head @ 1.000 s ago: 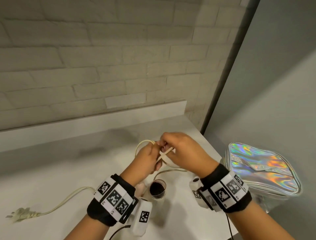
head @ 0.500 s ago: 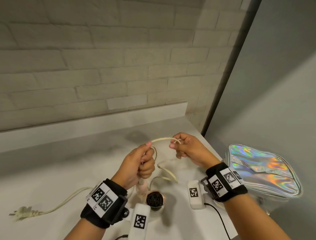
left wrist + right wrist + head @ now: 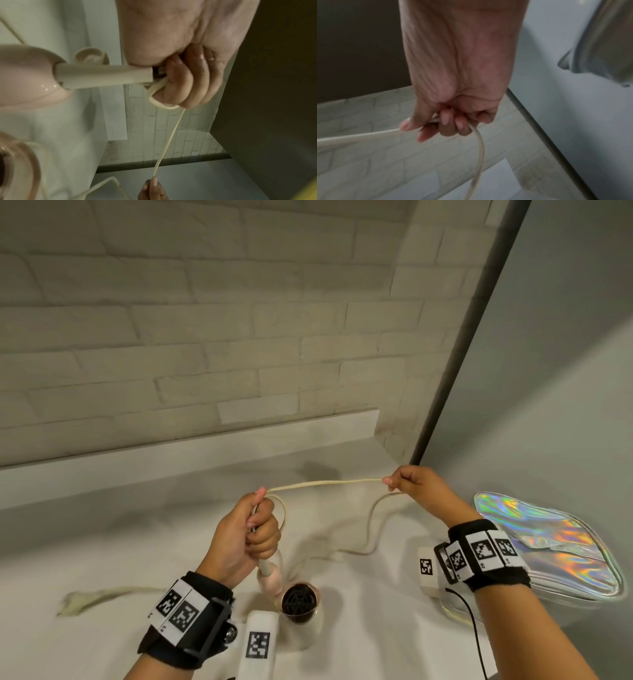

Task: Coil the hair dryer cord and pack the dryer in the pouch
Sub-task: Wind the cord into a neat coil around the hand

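A pale pink hair dryer (image 3: 298,602) hangs nozzle-down over the white counter (image 3: 102,542). My left hand (image 3: 251,534) grips its cream handle (image 3: 102,75), with a loop of the cream cord (image 3: 325,483) caught around its fingers (image 3: 180,86). The cord runs taut across to my right hand (image 3: 409,482), which pinches it between thumb and curled fingers (image 3: 447,120). Beyond that hand the cord (image 3: 479,148) drops to the counter and trails left to the plug (image 3: 73,604). The holographic silver pouch (image 3: 548,542) lies at the right, beside my right wrist.
A brick wall (image 3: 205,337) with a low white ledge (image 3: 205,446) backs the counter. A dark vertical post (image 3: 462,337) and a grey panel (image 3: 565,371) close off the right side. A black cable (image 3: 474,631) hangs from my right wrist band.
My hands have drawn apart: the right one slid right along the cord, stretching a longer straight length between them. The plug end has been dragged right across the counter.
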Available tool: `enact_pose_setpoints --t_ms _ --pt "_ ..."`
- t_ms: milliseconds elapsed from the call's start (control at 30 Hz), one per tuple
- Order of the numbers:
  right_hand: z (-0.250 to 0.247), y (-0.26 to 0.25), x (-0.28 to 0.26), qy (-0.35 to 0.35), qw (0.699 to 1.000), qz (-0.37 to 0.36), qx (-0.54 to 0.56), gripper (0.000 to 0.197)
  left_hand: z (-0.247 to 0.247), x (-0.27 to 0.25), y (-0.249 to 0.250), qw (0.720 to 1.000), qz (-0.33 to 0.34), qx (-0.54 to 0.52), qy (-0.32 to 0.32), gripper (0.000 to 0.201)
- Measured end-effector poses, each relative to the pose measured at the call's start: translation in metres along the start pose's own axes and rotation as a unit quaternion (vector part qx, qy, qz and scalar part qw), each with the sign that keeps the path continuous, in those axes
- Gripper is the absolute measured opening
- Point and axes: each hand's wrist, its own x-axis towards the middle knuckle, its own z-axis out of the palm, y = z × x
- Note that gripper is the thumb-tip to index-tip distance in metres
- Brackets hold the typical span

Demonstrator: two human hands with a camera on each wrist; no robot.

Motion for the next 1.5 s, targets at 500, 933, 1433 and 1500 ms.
enact_pose_setpoints --t_ms 500,933,1433,1500 --pt "0.087 -0.076 -0.06 -0.143 0.919 -0.296 -0.219 0.018 0.022 0.032 -0.005 0.983 0.053 0.138 0.11 0.061" --pt "0.011 -0.085 -0.019 0.086 0.991 -0.092 -0.043 0.011 0.029 0.003 -0.006 0.955 -0.049 0.278 -0.094 0.064" --pt "0.013 -0.058 -0.002 0.052 0.982 -0.015 0.181 0.032 0.0 0.004 -0.001 0.995 -0.04 0.096 -0.011 0.048" --pt "0.032 -0.053 -0.011 0.012 0.992 -0.053 0.117 0.024 -0.001 0.008 -0.002 0.998 -0.04 0.052 -0.014 0.048"
